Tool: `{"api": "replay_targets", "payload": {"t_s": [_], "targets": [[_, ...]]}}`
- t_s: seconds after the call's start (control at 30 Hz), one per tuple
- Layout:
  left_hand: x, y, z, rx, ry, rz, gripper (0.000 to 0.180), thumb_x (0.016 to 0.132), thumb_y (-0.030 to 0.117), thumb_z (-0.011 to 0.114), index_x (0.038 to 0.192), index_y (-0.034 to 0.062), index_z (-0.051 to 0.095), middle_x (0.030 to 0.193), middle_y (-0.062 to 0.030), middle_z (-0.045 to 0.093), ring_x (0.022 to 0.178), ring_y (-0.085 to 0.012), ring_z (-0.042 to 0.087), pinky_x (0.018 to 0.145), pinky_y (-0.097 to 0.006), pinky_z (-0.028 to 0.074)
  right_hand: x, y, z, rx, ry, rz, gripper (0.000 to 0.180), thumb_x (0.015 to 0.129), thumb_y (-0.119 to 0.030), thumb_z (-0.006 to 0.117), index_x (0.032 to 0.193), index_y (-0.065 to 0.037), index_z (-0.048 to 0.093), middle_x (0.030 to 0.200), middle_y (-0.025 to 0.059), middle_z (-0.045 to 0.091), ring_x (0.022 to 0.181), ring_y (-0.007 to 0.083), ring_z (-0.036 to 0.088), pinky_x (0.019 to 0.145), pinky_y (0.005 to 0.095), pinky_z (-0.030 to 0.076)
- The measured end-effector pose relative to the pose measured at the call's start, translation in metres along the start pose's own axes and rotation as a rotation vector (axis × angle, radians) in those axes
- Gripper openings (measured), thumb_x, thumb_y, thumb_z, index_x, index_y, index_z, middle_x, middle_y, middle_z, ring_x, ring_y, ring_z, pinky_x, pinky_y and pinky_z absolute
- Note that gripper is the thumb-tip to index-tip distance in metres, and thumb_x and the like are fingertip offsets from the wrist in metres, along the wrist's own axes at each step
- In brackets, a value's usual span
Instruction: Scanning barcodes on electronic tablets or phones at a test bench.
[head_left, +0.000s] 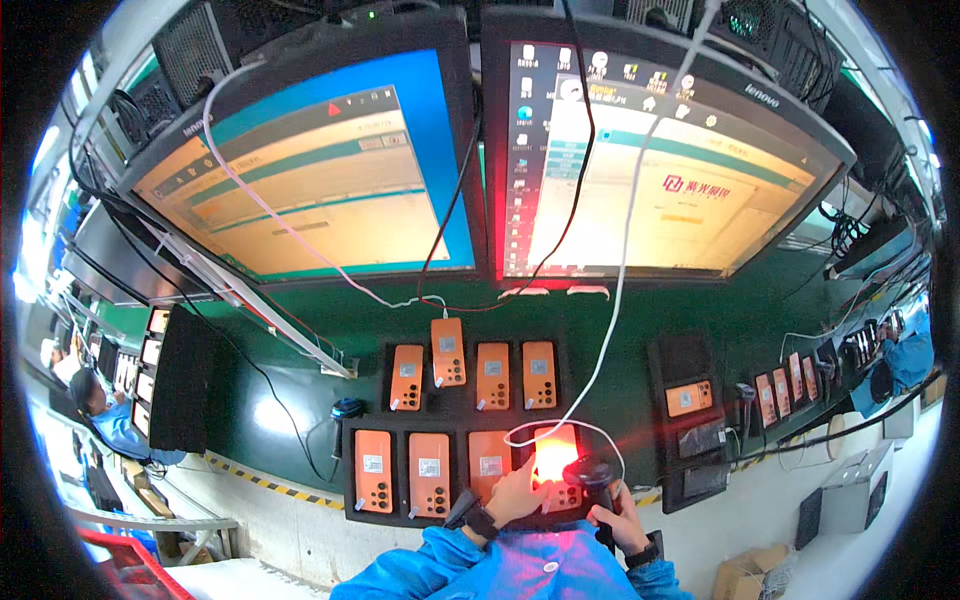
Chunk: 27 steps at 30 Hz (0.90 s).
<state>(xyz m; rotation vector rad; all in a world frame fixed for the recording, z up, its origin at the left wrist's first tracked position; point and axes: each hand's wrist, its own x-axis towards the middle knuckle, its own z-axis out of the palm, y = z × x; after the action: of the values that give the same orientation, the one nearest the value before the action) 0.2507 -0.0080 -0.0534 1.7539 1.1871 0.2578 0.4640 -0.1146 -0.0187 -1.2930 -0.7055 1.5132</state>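
Set the left hand (515, 493), with grip impossible to tell, by the orange phone (554, 458) at the near tray's (400, 472) right end, perhaps for steadying, and clasped in the right hand (624, 518) a black scanner (590, 472), tilted seemingly to bathe that phone in red!

From where I stood, the orange phone (553, 460) lay back up in the near black tray (452, 478), in the right-hand end slot of its row. Its long sides ran away from the person, and the end with the dark round lenses was the nearer one. A fierce red-white glare washed out much of its upper back, so I couldn't make out any label there. The scanner (590, 472) was black, with a rounded head and a grip sloping back toward the person. It was held up, its head overlapping the phone's right edge; whether they touched, I couldn't tell.
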Motion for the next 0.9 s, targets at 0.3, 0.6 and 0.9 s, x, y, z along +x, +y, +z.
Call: {"api": "replay_targets", "payload": {"t_s": [0.3, 0.6, 0.9], "targets": [[0.010, -0.012, 0.000, -0.258, -0.131, -0.057, 0.065, 0.089, 0.043, 0.059, 0.138, 0.0045, 0.039, 0.091, -0.0173, 0.069, 0.080, -0.0317, 0.067, 0.068, -0.037, 0.050, 0.005, 0.012, -0.009, 0.070, 0.116, 0.004, 0.040, 0.089, -0.016, 0.064, 0.125, -0.006, 0.049, 0.085, 0.0028, 0.057, 0.080, 0.0187, 0.056, 0.067, 0.0320, 0.047], [0.035, 0.009, 0.027, -0.744, 0.270, -0.230, 0.021, 0.085, 0.021, 0.064, 0.080, 0.0013, 0.064, 0.059, -0.0023, 0.055, 0.057, -0.0149, 0.055, 0.051, -0.029, 0.044, 0.130, 0.054, -0.058, -0.626, 0.592, -0.331, 0.045, 0.071, -0.019, 0.079, 0.084, -0.007, 0.038, 0.075, 0.0025, 0.035, 0.070, 0.0186, 0.039, 0.065, 0.0327, 0.038], [0.045, 0.029, -0.011, -0.076, -0.069, 0.018, 0.037, 0.082, 0.034, 0.069, 0.099, 0.0005, 0.068, 0.082, -0.0194, 0.068, 0.075, -0.0296, 0.068, 0.068, -0.039, 0.051, 0.187, 0.164, -0.115, -0.410, 0.688, -0.326, 0.030, 0.091, -0.026, 0.057, 0.077, -0.003, 0.044, 0.069, 0.0062, 0.046, 0.068, 0.0228, 0.048, 0.063, 0.0359, 0.040]]}}
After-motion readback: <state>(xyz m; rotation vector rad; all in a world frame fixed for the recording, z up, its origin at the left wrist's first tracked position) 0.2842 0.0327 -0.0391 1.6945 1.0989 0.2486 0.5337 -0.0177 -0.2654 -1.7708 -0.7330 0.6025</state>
